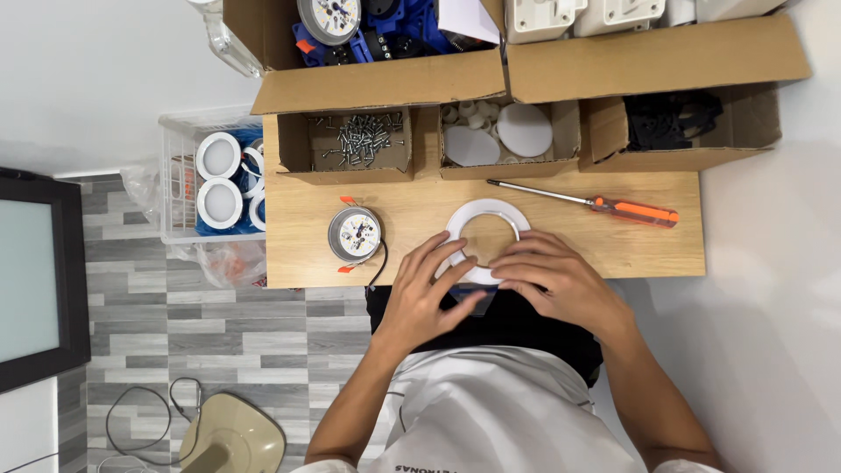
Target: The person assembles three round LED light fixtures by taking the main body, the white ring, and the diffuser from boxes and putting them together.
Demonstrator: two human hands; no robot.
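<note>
A white plastic ring (487,210) lies flat on the wooden board (613,241) near its front edge. My left hand (429,285) rests on the ring's near-left rim, fingers bent over it. My right hand (561,278) covers the ring's near-right rim, and both hands grip it. A round metal lamp module (355,234) with orange clips and a black wire sits to the left of the ring. An orange-handled screwdriver (604,205) lies to the right of the ring, pointing left.
Behind the board stand open cardboard boxes: screws (361,137), white discs (512,133), black parts (670,116). Further back are a box of blue parts (394,31) and white housings (604,13). A clear crate of white rings (219,180) stands left; a dark-framed panel (35,276) lies on the floor.
</note>
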